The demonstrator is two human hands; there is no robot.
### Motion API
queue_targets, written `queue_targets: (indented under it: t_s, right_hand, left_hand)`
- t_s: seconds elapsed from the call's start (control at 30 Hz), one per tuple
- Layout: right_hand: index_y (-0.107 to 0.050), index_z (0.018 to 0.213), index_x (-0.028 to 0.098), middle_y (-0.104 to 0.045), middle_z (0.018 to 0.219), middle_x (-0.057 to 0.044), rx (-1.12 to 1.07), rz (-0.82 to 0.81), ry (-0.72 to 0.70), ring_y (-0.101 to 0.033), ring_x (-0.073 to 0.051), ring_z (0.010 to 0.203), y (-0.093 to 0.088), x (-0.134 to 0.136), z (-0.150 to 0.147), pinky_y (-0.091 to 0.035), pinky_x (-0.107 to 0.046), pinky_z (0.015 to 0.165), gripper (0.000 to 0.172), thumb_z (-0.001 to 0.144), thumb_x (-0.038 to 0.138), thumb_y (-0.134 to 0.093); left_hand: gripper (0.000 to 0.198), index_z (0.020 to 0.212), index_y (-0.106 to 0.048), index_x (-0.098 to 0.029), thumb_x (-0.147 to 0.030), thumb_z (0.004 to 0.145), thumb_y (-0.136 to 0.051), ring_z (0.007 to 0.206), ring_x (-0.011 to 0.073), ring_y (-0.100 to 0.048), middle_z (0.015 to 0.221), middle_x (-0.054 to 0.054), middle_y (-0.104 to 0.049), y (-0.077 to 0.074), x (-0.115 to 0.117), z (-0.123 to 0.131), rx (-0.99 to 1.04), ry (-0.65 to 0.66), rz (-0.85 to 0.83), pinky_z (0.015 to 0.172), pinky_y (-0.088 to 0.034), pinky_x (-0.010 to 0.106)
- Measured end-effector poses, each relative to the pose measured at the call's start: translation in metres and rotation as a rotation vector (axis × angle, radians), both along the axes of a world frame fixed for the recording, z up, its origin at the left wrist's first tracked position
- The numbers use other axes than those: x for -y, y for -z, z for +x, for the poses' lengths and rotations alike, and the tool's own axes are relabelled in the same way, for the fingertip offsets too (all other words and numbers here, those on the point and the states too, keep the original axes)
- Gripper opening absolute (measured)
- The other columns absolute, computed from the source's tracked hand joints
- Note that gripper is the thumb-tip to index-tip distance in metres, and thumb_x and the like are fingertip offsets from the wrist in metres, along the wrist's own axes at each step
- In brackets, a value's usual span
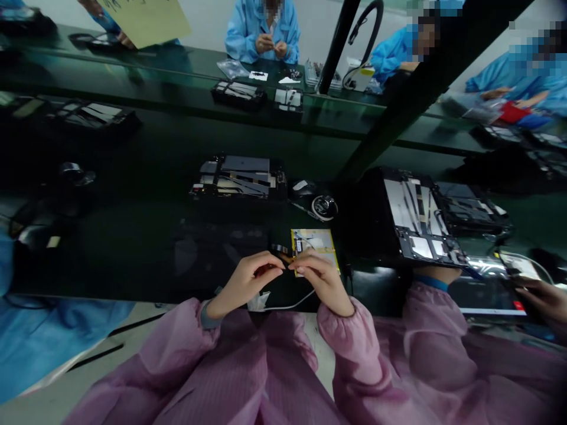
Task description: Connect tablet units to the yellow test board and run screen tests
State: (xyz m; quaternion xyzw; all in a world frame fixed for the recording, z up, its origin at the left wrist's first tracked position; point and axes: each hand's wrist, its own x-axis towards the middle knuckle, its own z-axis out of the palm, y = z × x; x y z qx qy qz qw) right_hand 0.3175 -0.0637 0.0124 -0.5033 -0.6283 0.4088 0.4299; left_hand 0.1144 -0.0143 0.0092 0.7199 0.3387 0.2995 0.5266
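Between our left hand (252,276) and right hand (322,275), a small orange flex cable (286,258) lies at the near-left edge of the yellow-edged battery pack (325,238); thumb and forefinger nearly meet on each hand, but we cannot tell whether either pinches it. We judge it light, bendy and easily creased, best held by its edges. Beyond, a round dish (324,219) holds shiny contents we cannot identify, and a black tray (278,170) bears grey panels (248,163) with dark ribbons (243,188)

A pale wall (208,29) stands behind dark-green workbenches (142,236) (glossy in places).
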Motion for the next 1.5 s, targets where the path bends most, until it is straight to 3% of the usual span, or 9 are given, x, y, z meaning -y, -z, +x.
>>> queue_targets:
  t_s: [0.1, 0.2, 0.37, 0.57, 1.13, 1.5]
  right_hand:
    - [-0.068, 0.092, 0.022, -0.064, 0.1, -0.006, 0.174, 0.092, -0.038, -0.061, -0.017, 0.096, -0.005, -0.006, -0.005, -0.051, -0.032, 0.086, 0.022, 0.098, 0.03, -0.048]
    - [-0.062, 0.099, 0.022, -0.066, 0.085, -0.002, 0.249, 0.066, -0.103, -0.063, -0.015, 0.082, -0.005, -0.008, -0.008, -0.051, -0.029, 0.078, 0.02, 0.099, 0.022, -0.042]
    - [-0.062, 0.095, 0.02, -0.066, 0.084, -0.004, 0.4, 0.142, -0.03, -0.061, -0.016, 0.076, 0.001, -0.008, -0.009, -0.05, -0.027, 0.067, 0.011, 0.093, 0.018, -0.052]
    - [-0.063, 0.093, 0.02, -0.07, 0.085, -0.003, 0.431, 0.272, -0.006, -0.057, -0.017, 0.077, 0.004, -0.009, -0.01, -0.049, -0.029, 0.068, 0.011, 0.091, 0.014, -0.054]
    - [-0.065, 0.094, 0.02, -0.07, 0.084, -0.004, 0.386, 0.289, 0.05, -0.059, -0.017, 0.077, 0.009, -0.007, -0.012, -0.051, -0.03, 0.069, 0.014, 0.093, 0.015, -0.051]
    - [-0.062, 0.089, 0.02, -0.066, 0.079, -0.003, 0.387, 0.277, 0.092, -0.058, -0.016, 0.073, 0.009, -0.005, -0.017, -0.049, -0.027, 0.063, 0.011, 0.086, 0.011, -0.055]
  left_hand:
    - [0.013, 0.086, -0.066, -0.017, -0.027, 0.09, -0.058, 0.061, 0.0096, -0.05, 0.077, 0.0, -0.059, -0.001, 0.001, -0.001, -0.015, -0.008, 0.052, 0.055, -0.039, 0.022]
    - [0.01, 0.085, -0.065, -0.017, -0.023, 0.09, -0.058, 0.059, 0.0079, -0.049, 0.077, 0.0, -0.058, 0.0, 0.002, 0.0, -0.037, -0.02, 0.158, 0.055, -0.04, 0.02]
    - [0.008, 0.089, -0.063, -0.02, -0.018, 0.09, -0.056, 0.065, 0.0078, -0.055, 0.084, 0.0, -0.06, 0.009, 0.002, 0.002, -0.125, -0.052, 0.3, 0.06, -0.045, 0.018]
    - [0.008, 0.089, -0.062, -0.02, -0.014, 0.089, -0.057, 0.069, 0.009, -0.059, 0.083, 0.0, -0.062, 0.017, -0.001, 0.004, -0.171, -0.072, 0.402, 0.061, -0.046, 0.018]
    - [0.005, 0.086, -0.058, -0.02, -0.018, 0.09, -0.056, 0.063, 0.0081, -0.056, 0.08, -0.001, -0.06, 0.018, -0.002, 0.007, -0.201, -0.104, 0.405, 0.058, -0.046, 0.018]
    - [0.006, 0.086, -0.056, -0.02, -0.015, 0.089, -0.056, 0.065, 0.0086, -0.057, 0.079, -0.002, -0.058, 0.019, -0.001, 0.008, -0.212, -0.085, 0.389, 0.061, -0.045, 0.019]
